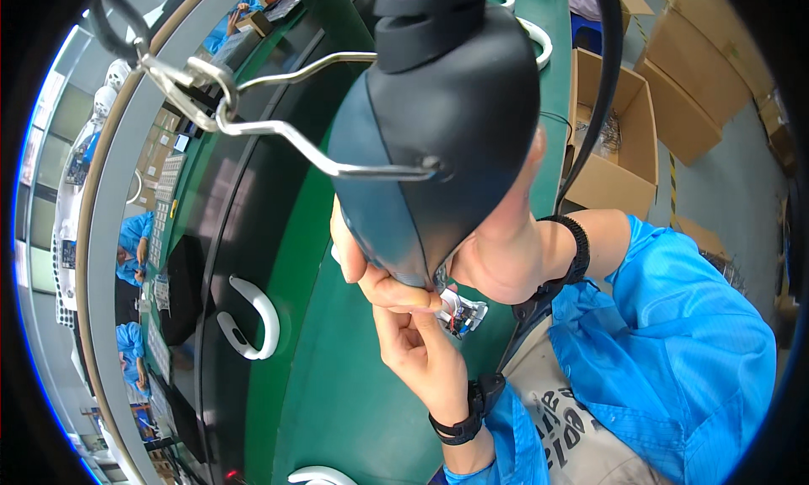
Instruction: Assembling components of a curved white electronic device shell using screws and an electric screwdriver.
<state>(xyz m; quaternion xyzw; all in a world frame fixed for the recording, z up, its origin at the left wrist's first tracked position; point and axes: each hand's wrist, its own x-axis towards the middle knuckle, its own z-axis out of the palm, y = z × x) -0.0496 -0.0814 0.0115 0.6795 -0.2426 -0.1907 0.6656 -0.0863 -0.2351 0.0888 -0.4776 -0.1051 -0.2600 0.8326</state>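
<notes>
right hand [499, 262] grips screwdriver [459, 139]; left hand [428, 359] holds white part [468, 315] near workbench [362, 401] edge; likely screwdriving; next: steady alignment.

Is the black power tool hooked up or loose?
Hooked up: the wire loop on the black power tool is linked to the metal clip at upper left.

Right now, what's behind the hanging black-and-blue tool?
The right hand wraps behind the tool, showing on both sides; green bench lies beyond. The rest of that hand and anything directly behind are covered.
</notes>
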